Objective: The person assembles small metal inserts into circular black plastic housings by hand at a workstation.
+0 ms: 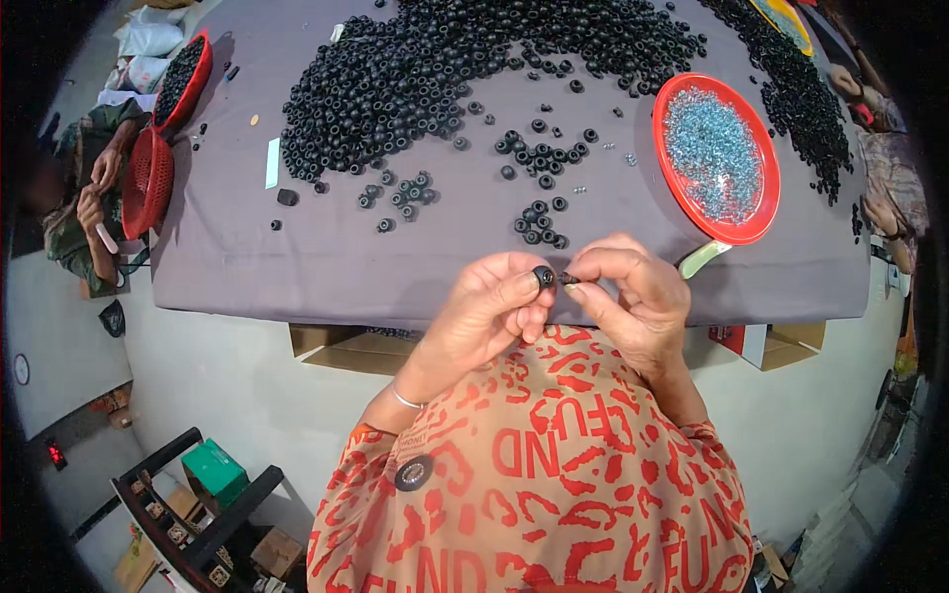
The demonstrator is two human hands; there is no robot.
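Note:
My left hand (484, 304) pinches a round black part with a hole in its face (543, 276) between thumb and fingers. Just to its right, my right hand (641, 298) grips a small dark piece (567, 280) by fingertips, its tip pointing at the round part. Whether the two pieces touch is too small to tell. Both hands are above the near edge of the grey cloth-covered table (326, 272). Small groups of similar black parts (539, 224) lie just beyond my hands, and a large heap of them (386, 94) spreads farther back.
A red tray (664, 168) of small shiny metal pieces (712, 153) stands right, with a pale green handle (703, 259) beside it. Small black pieces (806, 119) lie far right. Red baskets (148, 188) stand left. Other people's hands (97, 188) show at both sides. Open cardboard boxes (361, 351) sit below the edge.

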